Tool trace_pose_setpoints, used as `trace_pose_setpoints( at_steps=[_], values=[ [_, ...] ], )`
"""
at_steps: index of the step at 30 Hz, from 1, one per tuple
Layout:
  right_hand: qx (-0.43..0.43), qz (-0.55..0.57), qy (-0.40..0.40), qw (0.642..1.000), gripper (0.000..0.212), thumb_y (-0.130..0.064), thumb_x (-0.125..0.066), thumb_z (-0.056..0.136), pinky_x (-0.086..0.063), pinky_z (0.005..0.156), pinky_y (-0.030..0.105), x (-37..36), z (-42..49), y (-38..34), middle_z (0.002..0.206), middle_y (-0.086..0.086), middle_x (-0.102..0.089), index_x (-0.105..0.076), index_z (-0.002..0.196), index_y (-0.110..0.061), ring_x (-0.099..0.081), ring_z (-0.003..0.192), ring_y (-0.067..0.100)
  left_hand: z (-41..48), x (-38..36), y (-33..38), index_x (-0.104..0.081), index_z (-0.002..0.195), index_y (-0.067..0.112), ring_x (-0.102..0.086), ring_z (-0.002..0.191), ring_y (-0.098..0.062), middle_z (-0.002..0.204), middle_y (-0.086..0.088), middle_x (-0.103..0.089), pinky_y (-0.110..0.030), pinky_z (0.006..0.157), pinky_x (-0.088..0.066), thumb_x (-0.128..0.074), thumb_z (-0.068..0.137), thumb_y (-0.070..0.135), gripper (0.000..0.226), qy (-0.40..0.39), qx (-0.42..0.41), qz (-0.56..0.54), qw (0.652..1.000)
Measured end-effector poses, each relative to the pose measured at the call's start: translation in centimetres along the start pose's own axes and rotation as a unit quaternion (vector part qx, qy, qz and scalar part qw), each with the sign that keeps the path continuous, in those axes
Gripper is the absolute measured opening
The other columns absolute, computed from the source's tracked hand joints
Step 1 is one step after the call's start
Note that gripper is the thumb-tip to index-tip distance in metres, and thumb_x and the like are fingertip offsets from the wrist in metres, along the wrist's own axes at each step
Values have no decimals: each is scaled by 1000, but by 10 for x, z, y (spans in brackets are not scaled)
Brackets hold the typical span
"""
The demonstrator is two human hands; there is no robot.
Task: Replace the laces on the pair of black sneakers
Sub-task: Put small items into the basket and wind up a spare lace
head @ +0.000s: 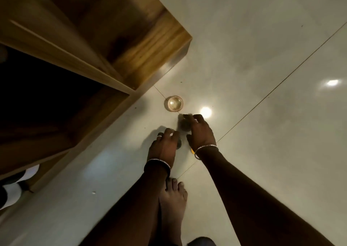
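I see no black sneaker or lace that I can clearly recognise. My right hand (201, 133) reaches down toward the floor, its fingers curled over a small dark, blurred object (185, 125). My left hand (163, 147) hangs beside it with a ring on one finger and the fingers bent downward. A dark rounded piece (179, 144) shows at the left hand's right edge; whether that hand grips it is hidden. A small orange-yellow bit (192, 151) peeks out under the right wrist. Both wrists wear bangles.
A small glass (175, 103) stands on the glossy pale tiled floor (262, 114) just beyond my hands. A wooden cabinet (131, 39) with a dark open compartment fills the left. My bare foot (173, 195) is below the hands. Something white and black (11, 191) lies at the lower left.
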State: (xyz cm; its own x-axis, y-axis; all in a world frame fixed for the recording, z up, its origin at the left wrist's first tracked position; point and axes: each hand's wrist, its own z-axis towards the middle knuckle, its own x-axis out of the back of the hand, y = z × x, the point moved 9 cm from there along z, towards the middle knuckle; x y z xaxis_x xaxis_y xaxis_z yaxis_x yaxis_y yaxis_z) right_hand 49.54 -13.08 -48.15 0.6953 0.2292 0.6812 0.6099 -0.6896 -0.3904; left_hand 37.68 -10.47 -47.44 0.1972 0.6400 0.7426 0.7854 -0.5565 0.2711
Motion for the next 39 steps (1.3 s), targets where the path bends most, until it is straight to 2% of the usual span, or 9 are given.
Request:
trace_pose_setpoints(
  at_steps=[3,6,12,18,25,29,35,37,39],
  values=[
    [41,-35,19,998,52,5,-56,88,-54,81,43,-15,10,1,132,16,-53,-54,137,-10,-54,112,39,12,-11,5,-46,138,16,-51,121,-27,139,-8,-44,-36,98,-50,-54,96,12,44,3,-36,42,998],
    [30,-26,61,997,30,-2,-58,92,-42,67,34,-17,17,4,113,16,-58,-59,121,-6,-57,98,40,15,-18,4,-46,138,14,-53,120,-27,137,-9,-48,-36,99,-50,-51,96,13,42,0,-55,43,998],
    [-85,71,57,992,45,-17,-71,87,-36,73,27,6,-22,11,118,13,-59,-59,130,-14,-61,102,36,-18,10,-10,-41,139,16,-53,119,-23,136,-5,-51,-31,95,-49,-56,93,28,50,-12,8,-47,999],
    [-127,118,74,982,38,-23,-80,78,-37,72,25,57,-115,-18,110,8,-65,-71,115,-17,-64,100,30,-92,83,-2,-38,147,15,-50,126,-25,142,-6,-51,-31,102,-42,-56,93,29,58,8,48,-125,991],
    [-70,162,115,978,43,-19,-87,72,-54,80,35,169,-227,-103,105,8,-72,-72,112,-12,-68,95,30,-210,230,22,-53,134,15,-59,116,-26,127,-8,-63,-33,94,-48,-64,89,40,52,69,94,-196,974],
    [-35,194,159,967,50,-21,-86,75,-56,82,35,242,-292,-160,102,5,-74,-66,120,-13,-71,89,24,-284,328,35,-55,130,13,-62,111,-30,124,-10,-64,-36,90,-48,-70,84,32,52,127,93,-230,960],
    [10,233,197,952,38,-14,-86,76,-42,67,1,332,-372,-240,88,5,-71,-67,109,-10,-69,79,18,-382,435,41,-51,132,19,-61,105,-33,122,-8,-61,-36,81,-46,-67,83,27,52,189,83,-232,950],
    [53,229,203,950,37,-13,-86,76,-50,70,6,355,-396,-267,89,3,-71,-69,108,-11,-69,81,19,-414,461,40,-51,133,20,-61,108,-31,124,-8,-61,-35,82,-46,-66,85,29,51,205,89,-235,946],
    [90,207,202,953,38,-14,-86,76,-60,74,24,370,-418,-291,94,2,-71,-69,110,-13,-69,83,18,-446,480,35,-52,132,21,-61,108,-31,123,-7,-62,-35,83,-46,-66,86,33,49,223,100,-233,941]
  ],
)
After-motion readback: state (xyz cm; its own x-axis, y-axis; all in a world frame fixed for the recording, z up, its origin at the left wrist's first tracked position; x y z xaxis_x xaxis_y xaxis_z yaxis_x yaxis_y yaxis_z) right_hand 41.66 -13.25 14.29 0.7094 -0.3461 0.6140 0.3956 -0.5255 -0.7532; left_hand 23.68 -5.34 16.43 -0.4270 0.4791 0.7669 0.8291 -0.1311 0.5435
